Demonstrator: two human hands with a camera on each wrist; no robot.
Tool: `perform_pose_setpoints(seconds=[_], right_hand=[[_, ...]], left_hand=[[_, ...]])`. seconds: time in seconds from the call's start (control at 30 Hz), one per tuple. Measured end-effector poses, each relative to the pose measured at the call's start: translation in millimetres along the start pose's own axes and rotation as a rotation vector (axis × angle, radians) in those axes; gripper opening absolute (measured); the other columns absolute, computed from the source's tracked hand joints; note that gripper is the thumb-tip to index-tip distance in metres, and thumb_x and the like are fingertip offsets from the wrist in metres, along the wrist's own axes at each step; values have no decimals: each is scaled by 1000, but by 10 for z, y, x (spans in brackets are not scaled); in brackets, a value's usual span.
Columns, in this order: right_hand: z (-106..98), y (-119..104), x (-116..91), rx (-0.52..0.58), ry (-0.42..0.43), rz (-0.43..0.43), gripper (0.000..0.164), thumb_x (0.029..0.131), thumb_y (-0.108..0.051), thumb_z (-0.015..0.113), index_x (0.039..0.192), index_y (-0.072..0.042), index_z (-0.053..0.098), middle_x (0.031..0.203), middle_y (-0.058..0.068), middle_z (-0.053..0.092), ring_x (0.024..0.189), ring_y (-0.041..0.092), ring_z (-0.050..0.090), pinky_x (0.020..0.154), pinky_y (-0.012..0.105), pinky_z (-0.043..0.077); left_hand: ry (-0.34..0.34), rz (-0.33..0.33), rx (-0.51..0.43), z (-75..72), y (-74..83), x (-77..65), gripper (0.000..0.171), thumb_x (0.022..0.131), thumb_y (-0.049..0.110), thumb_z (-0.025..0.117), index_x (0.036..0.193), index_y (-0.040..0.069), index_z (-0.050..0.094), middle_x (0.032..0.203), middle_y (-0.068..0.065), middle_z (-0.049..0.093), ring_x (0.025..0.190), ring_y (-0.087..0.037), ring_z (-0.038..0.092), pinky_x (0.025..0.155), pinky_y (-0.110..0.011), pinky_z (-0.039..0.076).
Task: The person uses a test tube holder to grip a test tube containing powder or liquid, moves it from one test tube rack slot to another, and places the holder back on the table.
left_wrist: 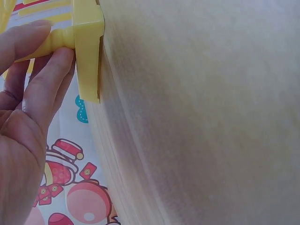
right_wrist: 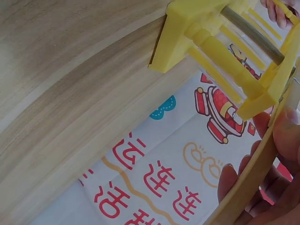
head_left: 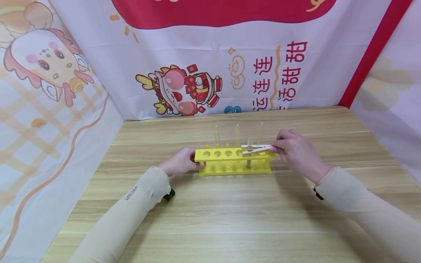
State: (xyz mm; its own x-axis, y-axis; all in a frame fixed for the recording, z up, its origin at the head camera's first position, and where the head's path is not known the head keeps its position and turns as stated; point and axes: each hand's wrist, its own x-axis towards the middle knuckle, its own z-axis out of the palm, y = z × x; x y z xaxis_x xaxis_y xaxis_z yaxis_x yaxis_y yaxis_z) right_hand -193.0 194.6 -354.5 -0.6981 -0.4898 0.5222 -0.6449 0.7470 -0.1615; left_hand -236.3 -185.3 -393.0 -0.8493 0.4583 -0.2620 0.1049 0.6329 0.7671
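A yellow test tube rack (head_left: pixel 218 159) stands on the table. At its left end my left hand (head_left: pixel 182 162) grips the turned end post (left_wrist: pixel 61 40) between thumb and fingers. My right hand (head_left: pixel 297 153) holds a wooden test tube clamp (right_wrist: pixel 248 183) at the rack's right end. The clamp's jaws lie around a glass test tube (head_left: pixel 249 163) just above the top plate. That tube stands upright through a hole toward the right, and its lower part looks grey-brown inside the rack.
Three clear test tubes, a left one (head_left: pixel 217 135), a middle one (head_left: pixel 238 135) and a right one (head_left: pixel 261 132), stand upside down on pegs along the rack's back. Behind the wood-grain table (head_left: pixel 210 219) hangs a printed cloth (head_left: pixel 204 47), with another cloth on each side.
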Motion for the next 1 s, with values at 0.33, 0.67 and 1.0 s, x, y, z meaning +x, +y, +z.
perform_pose_setpoints(seconds=[0.33,0.67,1.0], right_hand=[[14,17,-1,6,-30,25,14,83,-8,80,95,-1,77,82,3,57,76,23,51,62,38,46],[-55,-29,29,56,-161,132,27,83,-5,79,110,-3,75,89,2,58,84,22,52,73,39,50],[-141,-72,117,49,-88,64,21,82,2,77,104,1,75,85,4,57,76,21,54,68,38,51]], left_hand=[[-7,2,-16,-6,7,-7,28,86,14,79,113,14,69,112,3,70,95,-18,63,89,-36,52],[-9,11,-16,-3,20,-24,26,87,13,78,112,12,69,113,2,70,96,-18,63,89,-35,52],[-13,7,-35,-7,19,-30,29,87,12,78,114,13,68,115,1,69,97,-18,63,91,-35,52]])
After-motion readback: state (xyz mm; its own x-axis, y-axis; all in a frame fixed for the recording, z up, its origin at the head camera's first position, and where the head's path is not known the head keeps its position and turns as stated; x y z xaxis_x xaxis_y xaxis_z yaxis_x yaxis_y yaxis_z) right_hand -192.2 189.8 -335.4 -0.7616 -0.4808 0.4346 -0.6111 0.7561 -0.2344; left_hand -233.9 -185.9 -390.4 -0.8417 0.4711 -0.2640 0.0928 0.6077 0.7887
